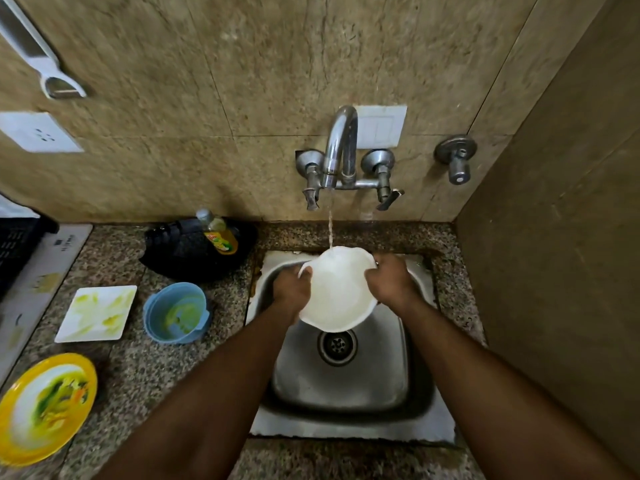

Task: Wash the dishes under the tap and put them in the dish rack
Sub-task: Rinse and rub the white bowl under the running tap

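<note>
Over the sink (420, 403), our left hand (290, 289) and right hand (391, 283) each grip a side of the white bowl (337, 292) under the tap (341, 147), its inside already looking clean. On the desk (128, 372), a square plate (97, 313), blue bowl (176, 313) and yellow plate (45, 407) wait, smeared. We judge the task barely begun.

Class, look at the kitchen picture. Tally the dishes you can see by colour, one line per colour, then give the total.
White: 2, the bowl held under the tap and the square plate on the counter
Blue: 1, the blue bowl
Yellow: 1, the yellow plate
Total: 4
</note>
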Available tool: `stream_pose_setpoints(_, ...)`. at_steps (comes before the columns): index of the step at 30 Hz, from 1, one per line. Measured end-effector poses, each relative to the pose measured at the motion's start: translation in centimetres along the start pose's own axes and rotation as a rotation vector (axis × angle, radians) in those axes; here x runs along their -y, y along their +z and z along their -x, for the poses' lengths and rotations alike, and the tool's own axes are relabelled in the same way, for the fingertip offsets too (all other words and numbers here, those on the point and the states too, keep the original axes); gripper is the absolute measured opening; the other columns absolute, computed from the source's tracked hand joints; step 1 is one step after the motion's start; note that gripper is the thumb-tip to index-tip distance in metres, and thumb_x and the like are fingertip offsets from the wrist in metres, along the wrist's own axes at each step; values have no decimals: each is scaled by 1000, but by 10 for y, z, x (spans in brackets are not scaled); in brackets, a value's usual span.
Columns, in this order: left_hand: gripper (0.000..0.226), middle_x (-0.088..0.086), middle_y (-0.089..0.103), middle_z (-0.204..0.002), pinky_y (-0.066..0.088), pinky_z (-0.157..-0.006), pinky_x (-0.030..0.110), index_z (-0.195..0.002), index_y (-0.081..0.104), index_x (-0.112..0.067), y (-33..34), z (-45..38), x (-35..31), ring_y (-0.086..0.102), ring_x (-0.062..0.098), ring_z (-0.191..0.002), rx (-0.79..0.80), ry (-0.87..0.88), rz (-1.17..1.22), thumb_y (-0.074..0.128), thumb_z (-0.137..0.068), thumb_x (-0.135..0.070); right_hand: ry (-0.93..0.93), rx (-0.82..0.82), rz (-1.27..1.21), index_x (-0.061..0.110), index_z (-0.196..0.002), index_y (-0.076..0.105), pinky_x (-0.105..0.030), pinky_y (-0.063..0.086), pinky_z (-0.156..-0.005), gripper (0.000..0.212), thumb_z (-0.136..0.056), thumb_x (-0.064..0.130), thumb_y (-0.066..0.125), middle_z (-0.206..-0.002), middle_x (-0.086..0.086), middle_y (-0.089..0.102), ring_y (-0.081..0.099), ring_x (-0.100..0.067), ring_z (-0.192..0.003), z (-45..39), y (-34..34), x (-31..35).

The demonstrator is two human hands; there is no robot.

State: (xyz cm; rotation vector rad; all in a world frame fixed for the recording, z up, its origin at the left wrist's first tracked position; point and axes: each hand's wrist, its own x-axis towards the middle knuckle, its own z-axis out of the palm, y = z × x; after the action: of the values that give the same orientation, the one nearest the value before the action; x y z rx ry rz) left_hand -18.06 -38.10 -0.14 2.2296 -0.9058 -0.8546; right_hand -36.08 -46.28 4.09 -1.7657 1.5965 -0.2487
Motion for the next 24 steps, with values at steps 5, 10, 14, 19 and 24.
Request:
stream_pose_setpoints(5, 35, 7, 74, -123, 53, -103, 37, -132, 70, -21, 12, -13, -14, 68, 29, -114, 29, 48, 236, 58, -99, -22, -99, -162, 6, 15, -122, 70, -39, 59, -80, 45, -81, 18, 53, -109, -12, 75, 70, -34, -97, 15, -2, 3)
stream_pose_setpoints(10, 27, -4, 78, -102, 61, -89, 40, -116, 77, -23, 21, -17, -33, 72, 22, -99, 4, -139, 548, 72, -94, -38, -170, -393, -39, 16, -134, 65, -39, 59, -81, 41, -93, 16, 58, -110, -15, 75, 71, -36, -97, 17, -6, -5)
stream_pose_setpoints(14, 32, 4, 73, -98, 58, -63, 31, -111, 68, -17, 16, -11, -42, 70, 20, -81, 104, -249, 650, 70, -95, -44, -183, -450, -289, 18, -138, 63, -38, 57, -88, 39, -99, 19, 58, -118, -9, 74, 69, -29, -104, 14, -4, -11)
stream_pose_setpoints(19, 23, 24, 71, -115, 59, -79, 57, -119, 66, -7, -11, -2, -38, 70, 41, -96, 131, -125, 748, 64, -96, -4, -51, -307, -474, 20, -133, 64, -48, 57, -94, 34, -100, 26, 59, -120, -4, 72, 67, -24, -107, -6, 5, -14)
stream_pose_setpoints(24, 38, 11, 74, -100, 61, -76, 50, -114, 74, -15, -39, 10, -43, 70, 36, -94, -34, -5, 547, 63, -82, 2, 122, -144, -626, 19, -128, 64, -51, 58, -93, 32, -97, 30, 63, -116, -5, 72, 68, -26, -102, -14, 26, -1)
